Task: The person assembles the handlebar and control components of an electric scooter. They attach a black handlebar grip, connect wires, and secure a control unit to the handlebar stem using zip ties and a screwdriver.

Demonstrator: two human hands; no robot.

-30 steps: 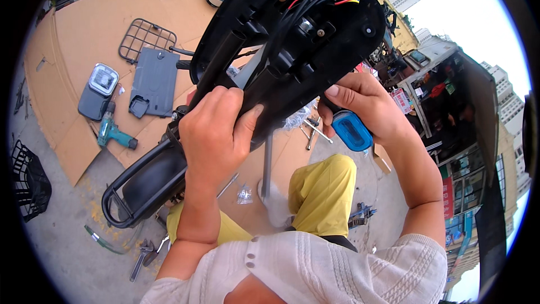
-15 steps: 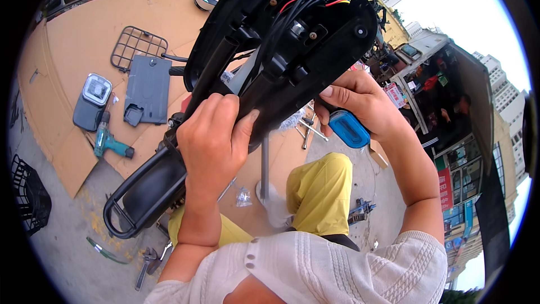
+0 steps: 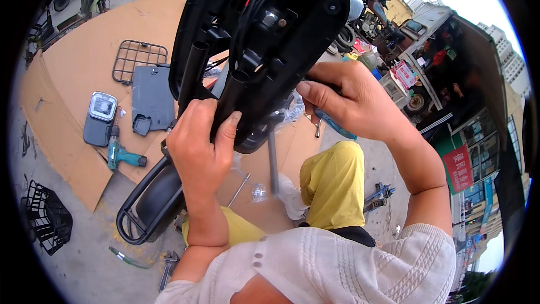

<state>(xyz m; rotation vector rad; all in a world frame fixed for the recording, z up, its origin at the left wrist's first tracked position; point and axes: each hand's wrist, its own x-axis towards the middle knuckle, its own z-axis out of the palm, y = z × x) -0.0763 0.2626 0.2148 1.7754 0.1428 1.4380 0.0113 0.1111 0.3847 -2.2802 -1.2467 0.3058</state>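
Observation:
A black plastic vehicle body (image 3: 298, 50) stands tilted in front of me, with dark cables and coloured wires (image 3: 256, 0) along its open underside. Two black metal tubes (image 3: 194, 70) run down from it. My left hand (image 3: 197, 149) is closed around the lower part of these tubes, thumb to the right. At the body's right edge, my right hand (image 3: 360, 98) has its fingers curled, their tips partly hidden behind the thumb and the body. A blue rounded plastic piece (image 3: 337, 125), mostly covered, sits under that hand in its fingers. A black wheel guard (image 3: 157, 205) lies below left.
Cardboard (image 3: 70, 95) covers the ground, holding a wire rack (image 3: 138, 59), a grey panel (image 3: 153, 93), a headlight unit (image 3: 102, 107) and a teal cordless drill (image 3: 126, 156). A black basket (image 3: 50, 217) lies lower left, an adjustable wrench (image 3: 167, 267) near my left elbow.
The black body and my left hand have shifted left and slightly down in view. My right hand has moved left toward the body and turned, covering more of the blue piece.

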